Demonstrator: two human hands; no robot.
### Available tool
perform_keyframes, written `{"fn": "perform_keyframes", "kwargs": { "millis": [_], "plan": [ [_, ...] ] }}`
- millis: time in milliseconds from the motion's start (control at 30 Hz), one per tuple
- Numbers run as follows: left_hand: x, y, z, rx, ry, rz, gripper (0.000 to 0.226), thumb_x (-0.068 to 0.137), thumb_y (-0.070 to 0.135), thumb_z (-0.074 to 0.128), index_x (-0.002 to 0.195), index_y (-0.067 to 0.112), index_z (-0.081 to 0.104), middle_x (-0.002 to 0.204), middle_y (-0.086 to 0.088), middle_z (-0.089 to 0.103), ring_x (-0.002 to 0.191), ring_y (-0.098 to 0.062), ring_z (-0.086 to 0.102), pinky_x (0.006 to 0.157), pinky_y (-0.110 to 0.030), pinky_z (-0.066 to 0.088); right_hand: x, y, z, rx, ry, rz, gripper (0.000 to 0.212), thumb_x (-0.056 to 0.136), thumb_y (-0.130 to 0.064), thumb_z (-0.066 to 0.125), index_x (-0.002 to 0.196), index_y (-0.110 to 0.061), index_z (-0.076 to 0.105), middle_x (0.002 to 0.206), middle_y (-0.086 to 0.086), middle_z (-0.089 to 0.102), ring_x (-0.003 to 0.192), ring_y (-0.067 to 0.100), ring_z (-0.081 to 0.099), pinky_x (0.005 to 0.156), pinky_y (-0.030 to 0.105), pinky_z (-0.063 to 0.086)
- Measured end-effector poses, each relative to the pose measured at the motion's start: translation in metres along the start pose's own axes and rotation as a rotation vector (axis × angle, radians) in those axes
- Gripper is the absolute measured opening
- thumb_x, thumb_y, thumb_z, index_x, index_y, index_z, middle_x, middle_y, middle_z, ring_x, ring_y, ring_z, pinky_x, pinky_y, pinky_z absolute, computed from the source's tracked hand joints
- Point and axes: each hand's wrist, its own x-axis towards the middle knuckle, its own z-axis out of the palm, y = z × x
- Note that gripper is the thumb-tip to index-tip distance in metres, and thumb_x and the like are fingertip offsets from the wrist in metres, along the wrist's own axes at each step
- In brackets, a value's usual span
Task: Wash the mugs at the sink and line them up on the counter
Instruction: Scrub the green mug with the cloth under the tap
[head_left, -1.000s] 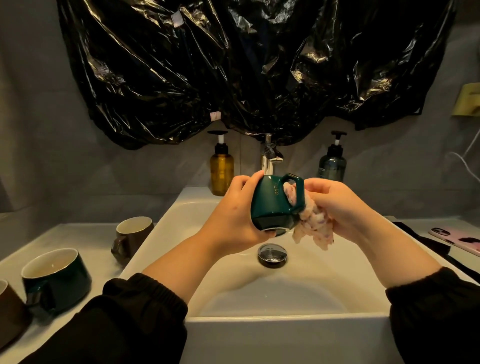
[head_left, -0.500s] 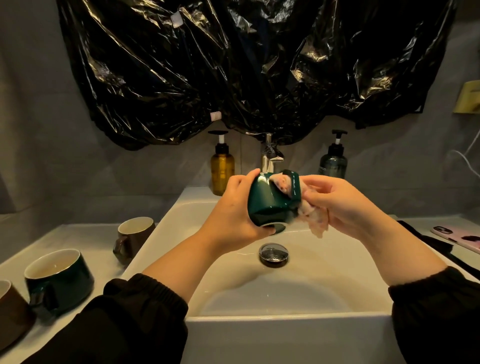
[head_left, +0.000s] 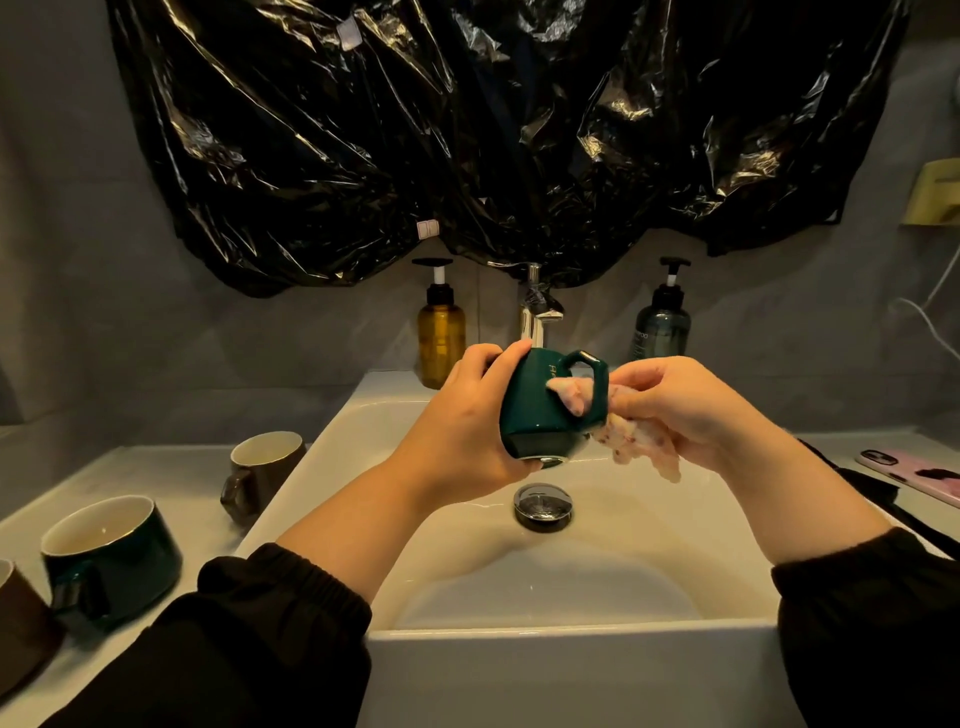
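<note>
Your left hand (head_left: 467, 415) wraps round the green mug (head_left: 540, 415) and holds it tipped over the sink (head_left: 571, 649), above the drain, with its base turned toward you. The mug is glossy dark green, with gold lettering on its side and its angular handle (head_left: 598, 384) uppermost. Your right hand (head_left: 675, 410) pinches a pale speckled cloth (head_left: 626, 441), one end poking through the handle loop. On the surface (head_left: 156, 467) to the left, a brown mug (head_left: 265, 473) and a dark green mug (head_left: 114, 556) stand upright.

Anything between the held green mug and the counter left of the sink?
Only the cloth in the right hand, poked through the handle of the green mug. On the counter, the brown mug stands nearest.
</note>
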Motion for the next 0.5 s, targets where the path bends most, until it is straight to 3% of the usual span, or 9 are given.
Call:
{"fn": "perform_keyframes", "kwargs": {
  "millis": [67, 133, 200, 367, 500],
  "plan": [
    [0.000, 0.004, -0.001, 0.005, -0.061, 0.014, 0.111, 0.064, 0.032, 0.085, 0.149, 0.028, 0.014, 0.137, -0.001, 0.030, 0.121, -0.015, 0.039, 0.098, -0.028, 0.048, 0.001, 0.002, 0.002, 0.026, 0.090, -0.044, 0.004, 0.083, -0.004, 0.069, 0.079, -0.005, 0.072, 0.065, 0.009, 0.068, 0.053, 0.018, 0.065, 0.044, 0.029, 0.052],
    [0.000, 0.009, -0.001, 0.054, -0.134, 0.020, 0.113, 0.068, 0.030, 0.083, 0.142, 0.047, -0.001, 0.139, 0.001, 0.026, 0.124, -0.016, 0.037, 0.098, -0.025, 0.045, 0.002, 0.004, 0.003, 0.016, 0.113, -0.087, 0.009, 0.078, -0.015, 0.075, 0.080, -0.007, 0.073, 0.068, 0.008, 0.069, 0.059, 0.017, 0.066, 0.044, 0.025, 0.050],
    [0.000, 0.010, -0.002, 0.118, -0.145, 0.032, 0.112, 0.071, 0.032, 0.081, 0.134, 0.053, -0.009, 0.141, 0.001, 0.024, 0.125, -0.018, 0.038, 0.098, -0.023, 0.044, 0.002, 0.003, 0.001, 0.045, 0.059, -0.068, 0.015, 0.075, -0.019, 0.076, 0.080, -0.006, 0.073, 0.071, 0.010, 0.069, 0.063, 0.020, 0.067, 0.046, 0.026, 0.051],
    [-0.002, 0.007, -0.003, 0.169, -0.134, 0.065, 0.109, 0.073, 0.040, 0.078, 0.135, 0.054, -0.011, 0.139, -0.002, 0.027, 0.119, -0.019, 0.045, 0.095, -0.020, 0.044, -0.001, 0.001, -0.007, 0.046, -0.245, 0.054, 0.028, 0.060, -0.023, 0.076, 0.080, -0.004, 0.073, 0.083, 0.017, 0.068, 0.073, 0.027, 0.064, 0.057, 0.032, 0.054],
    [-0.002, 0.004, -0.001, 0.231, -0.125, 0.133, 0.102, 0.073, 0.041, 0.077, 0.146, 0.045, 0.006, 0.139, -0.006, 0.028, 0.120, -0.021, 0.042, 0.095, -0.019, 0.041, 0.002, 0.004, -0.006, 0.084, -0.127, 0.066, 0.026, 0.068, -0.022, 0.074, 0.086, -0.003, 0.072, 0.082, 0.016, 0.070, 0.066, 0.023, 0.067, 0.050, 0.029, 0.052]
  ]
}}
